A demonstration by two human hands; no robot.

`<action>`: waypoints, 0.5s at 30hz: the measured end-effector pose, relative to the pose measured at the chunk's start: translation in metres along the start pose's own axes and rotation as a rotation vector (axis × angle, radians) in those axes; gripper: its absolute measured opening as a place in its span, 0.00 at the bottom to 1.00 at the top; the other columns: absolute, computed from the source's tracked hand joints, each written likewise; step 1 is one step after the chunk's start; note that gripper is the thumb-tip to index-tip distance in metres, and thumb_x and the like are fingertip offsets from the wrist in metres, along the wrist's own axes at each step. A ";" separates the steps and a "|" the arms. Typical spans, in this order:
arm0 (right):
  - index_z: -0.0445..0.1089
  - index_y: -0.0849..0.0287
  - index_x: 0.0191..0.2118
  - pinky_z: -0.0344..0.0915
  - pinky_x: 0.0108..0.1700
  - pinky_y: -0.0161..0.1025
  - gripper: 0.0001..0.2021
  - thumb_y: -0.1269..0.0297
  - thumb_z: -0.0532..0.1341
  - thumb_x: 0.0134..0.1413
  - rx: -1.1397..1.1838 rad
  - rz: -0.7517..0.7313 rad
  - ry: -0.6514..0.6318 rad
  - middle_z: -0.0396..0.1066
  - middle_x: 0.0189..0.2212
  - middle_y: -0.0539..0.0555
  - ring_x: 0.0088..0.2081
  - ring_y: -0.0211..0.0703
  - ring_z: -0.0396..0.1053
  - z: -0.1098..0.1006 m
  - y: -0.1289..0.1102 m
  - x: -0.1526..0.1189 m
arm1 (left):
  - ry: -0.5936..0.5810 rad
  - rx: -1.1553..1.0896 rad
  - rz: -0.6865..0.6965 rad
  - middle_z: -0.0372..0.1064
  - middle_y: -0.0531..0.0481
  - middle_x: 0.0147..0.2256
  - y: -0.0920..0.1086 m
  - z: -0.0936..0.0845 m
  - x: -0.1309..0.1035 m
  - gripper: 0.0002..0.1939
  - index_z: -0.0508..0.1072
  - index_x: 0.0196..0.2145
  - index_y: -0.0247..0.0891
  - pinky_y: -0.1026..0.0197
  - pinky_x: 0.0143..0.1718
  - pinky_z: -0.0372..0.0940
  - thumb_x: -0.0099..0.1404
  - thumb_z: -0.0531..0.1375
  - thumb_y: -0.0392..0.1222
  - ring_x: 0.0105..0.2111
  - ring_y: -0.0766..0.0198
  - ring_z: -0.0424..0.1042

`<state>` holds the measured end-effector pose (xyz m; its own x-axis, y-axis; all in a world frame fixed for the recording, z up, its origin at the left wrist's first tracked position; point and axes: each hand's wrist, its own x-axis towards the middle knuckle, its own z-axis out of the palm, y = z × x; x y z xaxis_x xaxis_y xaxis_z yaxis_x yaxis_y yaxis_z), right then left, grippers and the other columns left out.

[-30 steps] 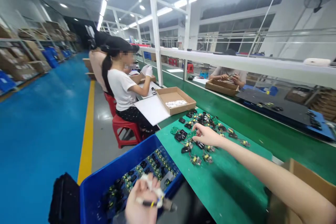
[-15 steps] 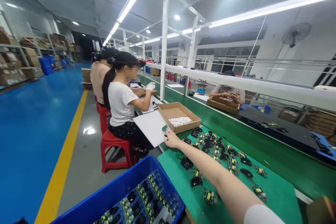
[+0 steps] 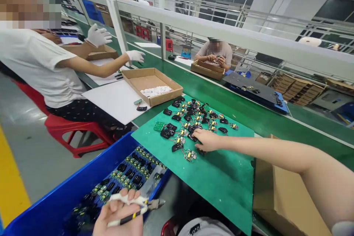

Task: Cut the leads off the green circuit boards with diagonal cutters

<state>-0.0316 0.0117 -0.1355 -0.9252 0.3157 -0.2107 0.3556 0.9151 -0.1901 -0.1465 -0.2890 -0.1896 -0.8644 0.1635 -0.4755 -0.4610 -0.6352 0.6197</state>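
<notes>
My left hand (image 3: 118,214) is wrapped round white-handled cutting pliers (image 3: 138,204), above the right side of a blue bin (image 3: 80,169) holding rows of circuit boards. My right hand (image 3: 206,140) reaches over the green mat (image 3: 215,180), its fingertips on a black plastic piece (image 3: 191,136) among many wired circuit boards with black parts. Whether it grips the piece is hidden. A green board (image 3: 158,126) lies at the mat's left side. One board with a black part (image 3: 142,108) rests on a white sheet (image 3: 113,99).
An open cardboard tray (image 3: 166,96) with white items stands behind the mat. A cardboard box (image 3: 287,195) is at the right. On the left, a person with white gloves (image 3: 135,56) sits on a red stool (image 3: 74,129). Another person (image 3: 215,53) works across the green bench.
The view has turned down and right. My right hand has left the white sheet, where the board now lies, and is over the mat. My left hand with the pliers has come into view.
</notes>
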 end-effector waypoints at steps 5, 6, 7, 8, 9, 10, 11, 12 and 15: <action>0.68 0.60 0.57 0.74 0.51 0.53 0.17 0.60 0.64 0.66 0.013 0.136 0.059 0.69 0.55 0.59 0.51 0.52 0.73 0.010 -0.017 0.011 | 0.063 -0.151 -0.107 0.57 0.48 0.28 0.002 0.049 -0.030 0.16 0.50 0.23 0.37 0.62 0.30 0.57 0.45 0.58 0.41 0.28 0.65 0.56; 0.68 0.60 0.57 0.74 0.50 0.53 0.17 0.60 0.64 0.66 0.037 0.148 0.076 0.70 0.55 0.59 0.50 0.51 0.73 0.010 -0.019 0.014 | 0.060 -0.146 -0.096 0.57 0.49 0.28 0.003 0.048 -0.034 0.15 0.50 0.23 0.37 0.62 0.30 0.57 0.45 0.58 0.40 0.28 0.65 0.56; 0.68 0.60 0.57 0.74 0.50 0.52 0.17 0.61 0.64 0.66 0.066 0.156 0.095 0.70 0.55 0.59 0.50 0.51 0.73 0.009 -0.020 0.016 | 0.061 -0.138 -0.079 0.57 0.49 0.28 0.004 0.046 -0.036 0.15 0.51 0.23 0.37 0.62 0.31 0.57 0.45 0.58 0.40 0.28 0.64 0.57; 0.68 0.60 0.56 0.74 0.50 0.52 0.16 0.61 0.64 0.66 0.099 0.160 0.116 0.70 0.54 0.59 0.49 0.51 0.73 0.007 -0.019 0.017 | 0.064 -0.129 -0.058 0.57 0.49 0.28 0.004 0.041 -0.037 0.15 0.51 0.23 0.37 0.62 0.31 0.58 0.45 0.58 0.40 0.29 0.64 0.57; 0.69 0.60 0.56 0.74 0.50 0.52 0.16 0.61 0.64 0.67 0.137 0.159 0.138 0.70 0.54 0.59 0.50 0.51 0.73 0.006 -0.017 0.015 | 0.072 -0.119 -0.035 0.56 0.49 0.28 0.005 0.037 -0.038 0.15 0.51 0.23 0.37 0.61 0.31 0.58 0.44 0.58 0.40 0.29 0.65 0.57; 0.69 0.60 0.56 0.74 0.50 0.53 0.16 0.61 0.64 0.66 0.177 0.155 0.161 0.70 0.54 0.59 0.50 0.51 0.73 0.004 -0.015 0.012 | 0.082 -0.106 -0.011 0.56 0.50 0.28 0.006 0.032 -0.038 0.16 0.50 0.23 0.37 0.61 0.31 0.58 0.42 0.58 0.40 0.28 0.65 0.57; 0.69 0.60 0.55 0.74 0.51 0.53 0.16 0.61 0.64 0.66 0.221 0.148 0.181 0.70 0.54 0.59 0.50 0.51 0.73 0.003 -0.012 0.008 | 0.091 -0.087 0.014 0.55 0.50 0.28 0.006 0.028 -0.038 0.17 0.50 0.23 0.37 0.62 0.30 0.57 0.41 0.58 0.40 0.28 0.65 0.56; 0.70 0.60 0.55 0.73 0.51 0.53 0.15 0.61 0.64 0.66 0.268 0.139 0.198 0.71 0.53 0.58 0.50 0.51 0.73 0.001 -0.009 0.003 | 0.093 -0.059 0.039 0.55 0.50 0.27 0.007 0.024 -0.039 0.18 0.49 0.23 0.37 0.62 0.30 0.57 0.40 0.58 0.41 0.27 0.66 0.56; 0.71 0.61 0.51 0.75 0.48 0.50 0.13 0.62 0.64 0.66 0.428 0.113 0.241 0.73 0.48 0.57 0.46 0.48 0.75 -0.006 -0.004 -0.018 | 0.020 0.053 0.075 0.54 0.51 0.26 0.005 0.022 -0.042 0.21 0.47 0.22 0.36 0.63 0.28 0.58 0.41 0.59 0.44 0.27 0.66 0.56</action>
<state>-0.0175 0.0039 -0.1254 -0.8640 0.5022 -0.0348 0.4313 0.7027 -0.5659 -0.1171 -0.2819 -0.1528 -0.8929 0.1018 -0.4386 -0.4057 -0.6041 0.6859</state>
